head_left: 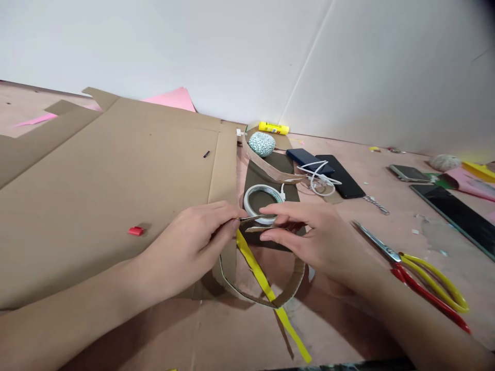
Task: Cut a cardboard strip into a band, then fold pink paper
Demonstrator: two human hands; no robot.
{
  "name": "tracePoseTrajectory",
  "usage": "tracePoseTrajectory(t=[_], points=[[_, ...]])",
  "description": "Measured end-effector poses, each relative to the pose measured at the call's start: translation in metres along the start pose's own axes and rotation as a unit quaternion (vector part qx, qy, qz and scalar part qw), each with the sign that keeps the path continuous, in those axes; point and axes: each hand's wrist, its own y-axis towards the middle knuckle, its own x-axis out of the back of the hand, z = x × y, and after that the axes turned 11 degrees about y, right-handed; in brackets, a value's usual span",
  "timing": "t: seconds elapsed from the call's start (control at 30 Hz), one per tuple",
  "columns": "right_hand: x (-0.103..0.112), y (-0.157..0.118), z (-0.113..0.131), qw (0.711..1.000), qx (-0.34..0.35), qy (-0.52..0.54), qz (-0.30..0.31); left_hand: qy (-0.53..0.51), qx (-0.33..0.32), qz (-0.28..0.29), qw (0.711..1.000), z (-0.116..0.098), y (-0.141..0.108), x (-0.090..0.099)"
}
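Note:
A narrow cardboard strip [293, 286] is bent round into a loop that hangs toward me. My left hand [201, 229] pinches one end of it between thumb and fingers. The other end sits between the thumb and fingers of my right hand [313, 232]; the two ends lie close together, one above the other. A yellow paper strip [257, 270] shows through the loop and runs on below it. Just beyond my fingertips is a roll of white tape [249, 203], partly covered by my right hand.
A large cardboard sheet [154, 159] fills the left, with a red scrap [135, 231] on it. Scissors [413, 273] lie open at right. Behind are a second cardboard strip [266, 167], a ball of twine [262, 144], a glue stick [274, 128], phones [340, 175] and a white cable [323, 180].

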Motion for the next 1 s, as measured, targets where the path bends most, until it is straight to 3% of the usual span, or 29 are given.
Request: tracePoseTrajectory(t=[0.37,0.6,0.77,1.0], points=[[-0.002,-0.001,-0.004,0.999,0.036,-0.026,0.024,0.072,-0.041,-0.012,0.996,0.004,-0.001,-0.005],[-0.001,-0.008,-0.007,0.997,0.067,0.011,0.039,0.102,-0.057,-0.015,0.993,0.005,-0.002,-0.003],[-0.003,-0.009,-0.005,0.996,0.074,-0.014,0.056,0.115,-0.045,-0.022,0.992,0.005,-0.005,0.0],[-0.004,-0.009,-0.005,0.994,0.081,-0.045,0.052,0.141,-0.081,0.01,0.987,0.003,-0.003,-0.003]])
